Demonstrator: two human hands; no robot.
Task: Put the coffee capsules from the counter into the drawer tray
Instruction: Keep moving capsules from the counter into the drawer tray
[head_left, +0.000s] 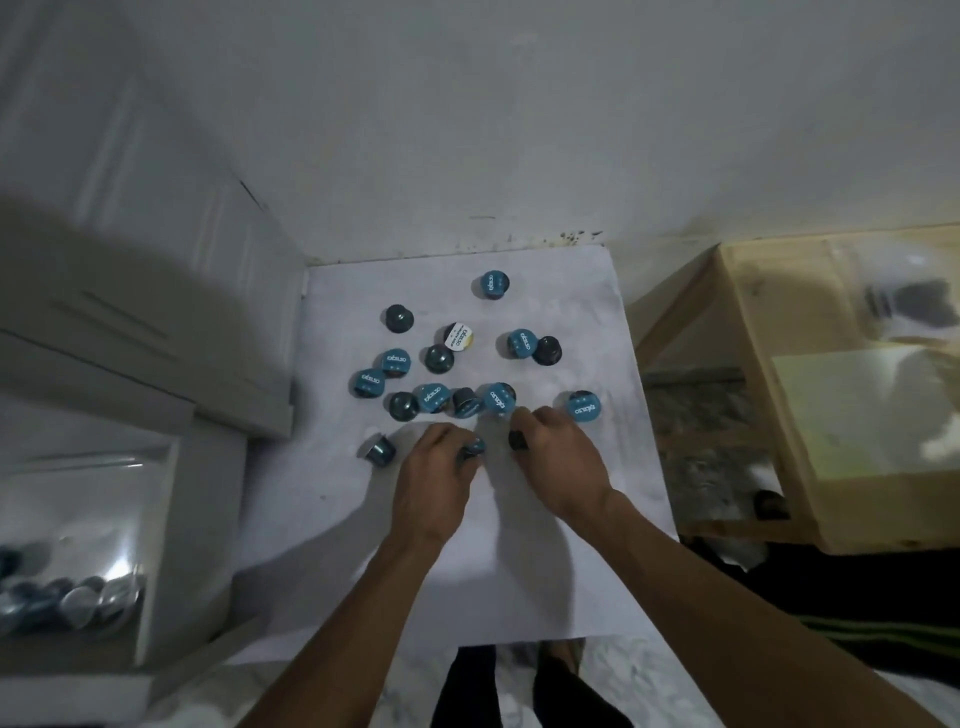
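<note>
White paper-covered counter (571, 322), round foil-lidded capsules (432, 398), hands (434, 467) gripping two.

Two bare forearms reach into view from the bottom edge, with no sleeves, watch, bracelet or rings to be seen on them. The left hand (434, 470) and the right hand (558, 457) are both ungloved. The wrists show tendons and a rounded wrist bone on the right arm. The forearms are lean and widen toward the elbows, which lie outside the picture. Between the arms, at the bottom edge, dark trouser legs (467, 691) show, black or nearly so. Just beside them is a brownish shape that may be a foot, too blurred to tell.
</note>
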